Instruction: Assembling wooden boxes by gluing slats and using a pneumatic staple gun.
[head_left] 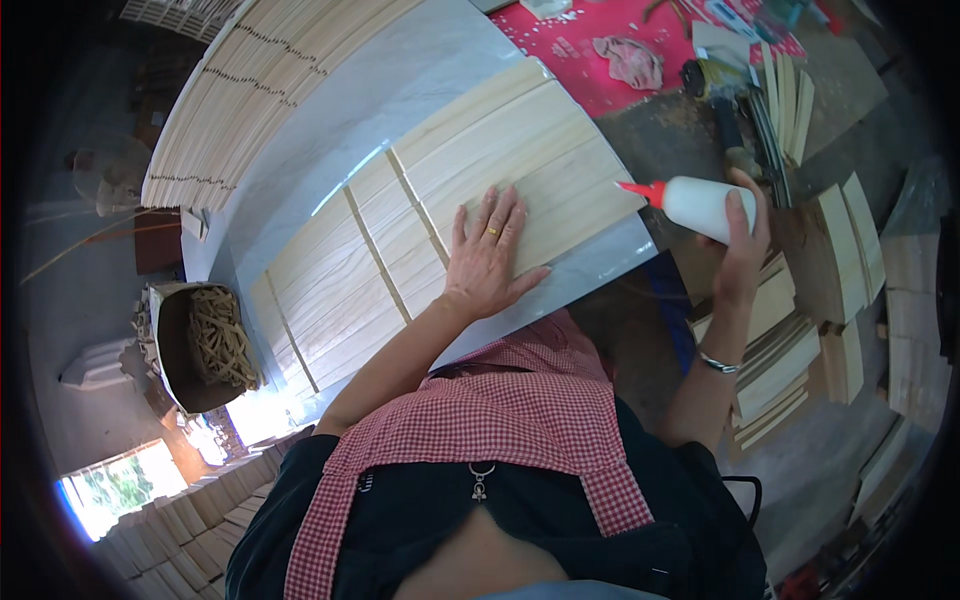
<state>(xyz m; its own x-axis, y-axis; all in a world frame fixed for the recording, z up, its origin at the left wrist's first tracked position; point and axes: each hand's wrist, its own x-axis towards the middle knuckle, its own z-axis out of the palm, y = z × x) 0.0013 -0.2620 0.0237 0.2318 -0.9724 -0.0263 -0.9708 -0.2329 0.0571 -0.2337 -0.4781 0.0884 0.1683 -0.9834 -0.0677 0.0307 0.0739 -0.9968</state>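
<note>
My left hand (485,255), with a ring on one finger, lies flat with spread fingers on a pale wooden panel (490,130). The panel is made of boards side by side, crossed by several narrow grooves or gaps. To the right, my right hand (742,235) is wrapped round a white squeeze bottle (692,205) with a red pointed nozzle. Its nozzle points left, near the panel's right edge; I cannot tell whether they touch. The bottle is tilted nearly level, and no liquid shows at its tip. Beneath the panel is a grey-white, shiny tabletop (625,245).
Stacked slatted panels (260,90) stand at the far left. Left of the table, a box (175,345) holds small wood sticks. A tool with a dark handle (725,110), a pink cloth (630,62) and thin wood strips (790,105) lie far right. Wooden boards (775,370) are piled at right.
</note>
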